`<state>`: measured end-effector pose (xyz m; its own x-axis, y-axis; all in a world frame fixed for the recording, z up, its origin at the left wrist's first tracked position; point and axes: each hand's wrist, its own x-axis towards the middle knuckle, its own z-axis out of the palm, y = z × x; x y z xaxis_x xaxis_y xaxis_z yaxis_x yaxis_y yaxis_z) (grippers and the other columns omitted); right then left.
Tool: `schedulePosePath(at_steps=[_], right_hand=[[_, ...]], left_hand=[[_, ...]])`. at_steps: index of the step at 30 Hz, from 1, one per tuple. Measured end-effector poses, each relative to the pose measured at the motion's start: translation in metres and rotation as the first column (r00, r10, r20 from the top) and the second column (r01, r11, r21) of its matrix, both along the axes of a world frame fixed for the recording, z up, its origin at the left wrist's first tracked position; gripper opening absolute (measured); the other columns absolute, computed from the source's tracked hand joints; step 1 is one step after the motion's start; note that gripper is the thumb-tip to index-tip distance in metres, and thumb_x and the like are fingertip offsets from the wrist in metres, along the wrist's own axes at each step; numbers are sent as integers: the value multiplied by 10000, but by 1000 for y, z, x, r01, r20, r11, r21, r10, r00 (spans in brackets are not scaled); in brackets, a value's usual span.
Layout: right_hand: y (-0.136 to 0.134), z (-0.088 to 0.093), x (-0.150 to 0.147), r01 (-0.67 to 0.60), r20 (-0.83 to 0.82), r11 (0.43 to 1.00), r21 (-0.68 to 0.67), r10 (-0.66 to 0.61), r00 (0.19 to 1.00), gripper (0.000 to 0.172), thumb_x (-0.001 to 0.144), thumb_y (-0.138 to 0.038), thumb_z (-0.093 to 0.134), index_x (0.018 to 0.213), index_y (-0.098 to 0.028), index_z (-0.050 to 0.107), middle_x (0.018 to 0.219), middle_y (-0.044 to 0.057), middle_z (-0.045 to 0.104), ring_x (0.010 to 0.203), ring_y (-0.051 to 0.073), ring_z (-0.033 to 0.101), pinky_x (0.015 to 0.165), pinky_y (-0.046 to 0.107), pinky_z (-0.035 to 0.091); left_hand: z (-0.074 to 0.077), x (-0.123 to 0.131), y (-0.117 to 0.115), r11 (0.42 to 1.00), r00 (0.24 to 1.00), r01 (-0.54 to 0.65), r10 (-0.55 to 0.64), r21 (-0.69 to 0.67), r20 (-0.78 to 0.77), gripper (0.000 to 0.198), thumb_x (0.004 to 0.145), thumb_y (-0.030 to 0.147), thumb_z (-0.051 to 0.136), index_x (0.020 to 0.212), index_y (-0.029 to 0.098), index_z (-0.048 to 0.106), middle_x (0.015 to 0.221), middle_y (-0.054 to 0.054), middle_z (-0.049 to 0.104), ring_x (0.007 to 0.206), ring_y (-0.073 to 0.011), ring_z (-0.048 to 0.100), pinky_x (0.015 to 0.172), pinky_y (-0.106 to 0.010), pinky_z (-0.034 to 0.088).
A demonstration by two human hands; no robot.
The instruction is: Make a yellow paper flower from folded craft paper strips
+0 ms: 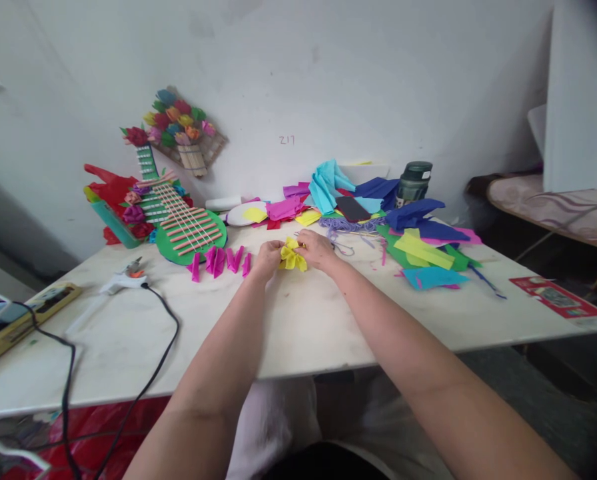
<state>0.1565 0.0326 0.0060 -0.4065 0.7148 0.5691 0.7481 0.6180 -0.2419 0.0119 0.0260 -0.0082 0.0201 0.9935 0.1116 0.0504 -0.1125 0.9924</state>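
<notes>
Both my hands meet over the middle of the white table (303, 320) on a small yellow folded paper piece (293, 256). My left hand (267, 257) pinches its left side and my right hand (317, 248) pinches its right side, fingers closed. Just left of them lie several magenta folded paper pieces (222, 260) in a row. Behind my right hand lies a bundle of purple string (351, 226).
A heap of coloured paper sheets (403, 233) and a dark green jar (413, 181) fill the back right. A green paper craft with sticks and flowers (178, 223) stands at the back left. A white glue gun (123, 279) with a black cord lies at the left.
</notes>
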Motion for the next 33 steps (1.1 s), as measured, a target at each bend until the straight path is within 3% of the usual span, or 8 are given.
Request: schedulePosePath(at_steps=[11,16,24,33], right_hand=[[-2,2,2,-117,-11,993,25,118,993,47,729,-199,543,700,-190,579,832,20,562,794,140,492,575,234,312],[2,0,4,-77,61,996,51,73,995,89,750,-240,538,739,-197,614,866,39,579,839,162,493,580,247,326],[2,-1,6,-126,146,983,135,106,984,124,764,-238,527,720,-209,639,860,44,579,839,171,482,609,263,330],[-4,-1,0,-82,157,978,190,52,986,118,790,-197,473,793,-168,587,898,79,548,863,190,458,676,279,342]], left_hand=[[-1,-9,0,997,995,67,-68,25,71,260,523,299,659,685,105,599,450,23,517,389,-66,425,415,-197,322],[-1,-8,1,995,999,25,-22,95,-33,255,560,330,649,697,121,600,509,18,539,453,-84,473,452,-201,351],[-6,-7,6,991,991,-21,38,130,-125,222,572,334,636,650,133,585,530,14,537,472,-85,470,449,-194,337],[3,-6,-3,999,998,13,-17,49,67,216,537,288,643,654,118,579,451,28,494,417,-76,441,445,-203,337]])
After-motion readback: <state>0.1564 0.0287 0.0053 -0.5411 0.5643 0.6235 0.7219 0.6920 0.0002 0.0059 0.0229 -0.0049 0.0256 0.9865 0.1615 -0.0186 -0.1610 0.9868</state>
